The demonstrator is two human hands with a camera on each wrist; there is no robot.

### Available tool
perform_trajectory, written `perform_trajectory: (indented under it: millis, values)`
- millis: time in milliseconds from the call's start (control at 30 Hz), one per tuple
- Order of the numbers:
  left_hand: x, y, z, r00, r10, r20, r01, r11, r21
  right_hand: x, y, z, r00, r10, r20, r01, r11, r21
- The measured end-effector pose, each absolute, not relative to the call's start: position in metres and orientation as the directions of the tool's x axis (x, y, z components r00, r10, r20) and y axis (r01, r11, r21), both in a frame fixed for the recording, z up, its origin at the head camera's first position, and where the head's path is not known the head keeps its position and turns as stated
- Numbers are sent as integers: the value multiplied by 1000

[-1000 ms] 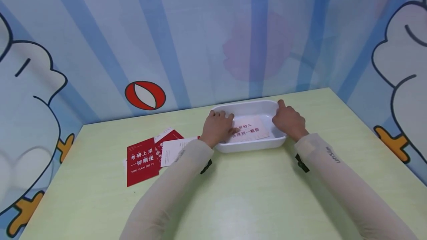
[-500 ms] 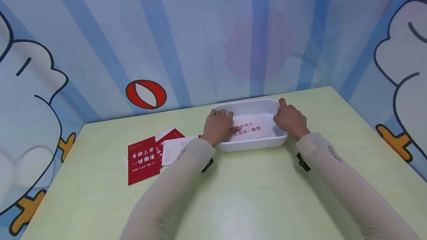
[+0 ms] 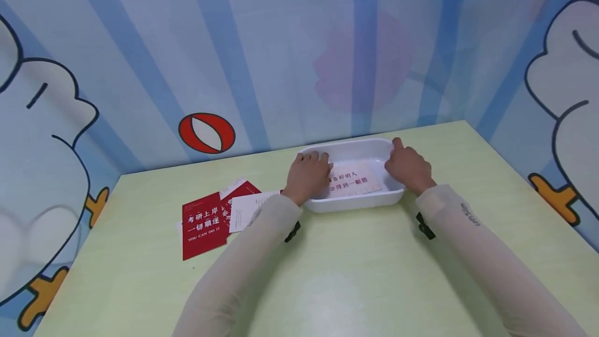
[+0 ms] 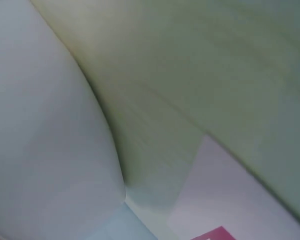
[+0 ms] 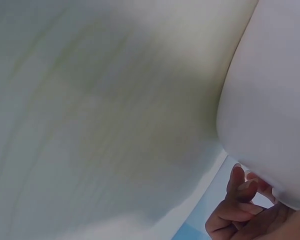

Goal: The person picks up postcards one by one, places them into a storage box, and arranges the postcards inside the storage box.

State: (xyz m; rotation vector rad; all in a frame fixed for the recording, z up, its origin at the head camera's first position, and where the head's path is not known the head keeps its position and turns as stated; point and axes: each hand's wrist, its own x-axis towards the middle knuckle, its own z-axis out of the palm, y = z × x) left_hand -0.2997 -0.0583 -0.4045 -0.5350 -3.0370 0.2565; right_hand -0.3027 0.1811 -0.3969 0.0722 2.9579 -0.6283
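A white tray (image 3: 355,203) lies near the table's back edge, with a pale card (image 3: 353,180) bearing red writing flat inside it. My left hand (image 3: 306,177) grips its left end and partly covers the card's left side. At the opposite end, my right hand (image 3: 409,169) holds the rim. The right wrist view shows curled fingers (image 5: 237,205) by the edge of the tray (image 5: 270,100). In the left wrist view only the wall of the tray (image 4: 45,125) appears; the hand is out of frame.
Left of the tray, red cards (image 3: 202,228) and a white card (image 3: 245,211) overlap on the pale green table (image 3: 346,274). A printed curtain (image 3: 281,56) stands behind the table. In the left wrist view a pale card (image 4: 235,195) lies near the tray.
My left thumb has drawn back from over the card towards the fingers, uncovering more of the writing. The right hand keeps its hold, and the tray stays practically where it was.
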Motion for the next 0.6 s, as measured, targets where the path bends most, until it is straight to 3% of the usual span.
perform_trajectory:
  millis: [600]
  values:
    - [-305, -62, -399, -932, 318, 174, 337, 937, 95, -302, 184, -394, -989, 17, -148, 76, 911, -404]
